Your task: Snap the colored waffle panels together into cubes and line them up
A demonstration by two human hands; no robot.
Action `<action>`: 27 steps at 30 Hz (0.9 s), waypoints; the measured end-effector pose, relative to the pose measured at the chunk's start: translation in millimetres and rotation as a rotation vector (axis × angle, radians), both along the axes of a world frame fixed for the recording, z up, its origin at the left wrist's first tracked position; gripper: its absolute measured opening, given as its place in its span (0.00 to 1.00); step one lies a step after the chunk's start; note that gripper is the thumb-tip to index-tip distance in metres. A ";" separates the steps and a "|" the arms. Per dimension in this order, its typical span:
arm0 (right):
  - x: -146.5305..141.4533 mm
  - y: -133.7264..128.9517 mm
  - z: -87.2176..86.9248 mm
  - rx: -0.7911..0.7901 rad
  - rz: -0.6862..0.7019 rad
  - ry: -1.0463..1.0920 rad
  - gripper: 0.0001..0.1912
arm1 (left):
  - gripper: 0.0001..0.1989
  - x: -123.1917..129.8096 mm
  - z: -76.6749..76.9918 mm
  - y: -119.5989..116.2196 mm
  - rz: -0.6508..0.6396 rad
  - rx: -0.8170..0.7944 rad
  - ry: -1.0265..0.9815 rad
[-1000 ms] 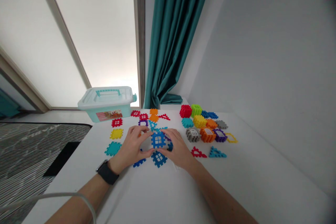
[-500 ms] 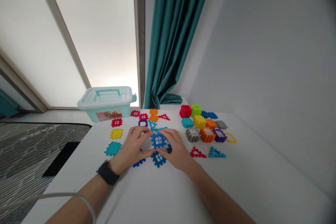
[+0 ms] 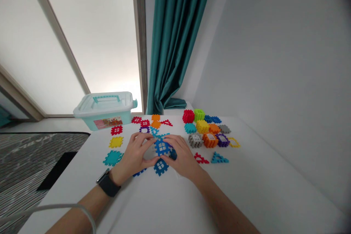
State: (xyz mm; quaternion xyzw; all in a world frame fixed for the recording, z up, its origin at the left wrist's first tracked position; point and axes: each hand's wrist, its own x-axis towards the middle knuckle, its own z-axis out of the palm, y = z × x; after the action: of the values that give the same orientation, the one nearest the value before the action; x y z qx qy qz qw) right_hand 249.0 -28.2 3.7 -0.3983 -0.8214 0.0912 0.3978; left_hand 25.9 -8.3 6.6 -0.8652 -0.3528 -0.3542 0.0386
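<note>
Between my two hands is a blue square window piece [image 3: 161, 147], pinched at its edges by thumbs and fingers. My left hand [image 3: 138, 153] grips its left side, and a dark watch sits on that wrist. On the right side, my right hand [image 3: 179, 153] holds the same piece. Just below it lies another blue window piece [image 3: 161, 167] on the table. Part of a darker blue piece [image 3: 140, 172] shows under my left hand. Light blue pieces [image 3: 154, 131] lie beyond my fingertips, partly hidden.
Stacks of coloured blocks [image 3: 203, 127] stand at the right, with red [image 3: 201, 158] and blue [image 3: 219, 158] triangles nearer. Yellow [image 3: 116, 142] and teal [image 3: 113, 158] pieces lie left. A lidded teal box [image 3: 106, 111] stands back left. A pale cable [image 3: 63, 205] crosses the lower left.
The view has shifted, so the scene sits slightly further left. Both hands keep their grip on the blue window piece, with little other movement.
</note>
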 end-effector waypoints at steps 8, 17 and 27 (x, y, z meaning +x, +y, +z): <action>14.6 -1.8 0.0 -0.037 -0.095 0.061 0.20 | 0.20 22.4 -2.2 11.9 -0.014 0.044 -0.051; 45.7 -7.9 -1.5 0.019 -0.233 0.109 0.17 | 0.19 64.7 4.1 23.7 -0.077 0.013 -0.066; 96.4 -8.9 4.4 0.145 -0.388 0.119 0.15 | 0.23 120.6 15.5 39.9 -0.183 -0.029 -0.057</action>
State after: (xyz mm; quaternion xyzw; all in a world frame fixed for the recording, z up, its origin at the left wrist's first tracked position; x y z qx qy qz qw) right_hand 345.4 -37.1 8.1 -0.5130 -0.7090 -0.0231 0.4833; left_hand 146.4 31.5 22.1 -0.8838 -0.2784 -0.3756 -0.0163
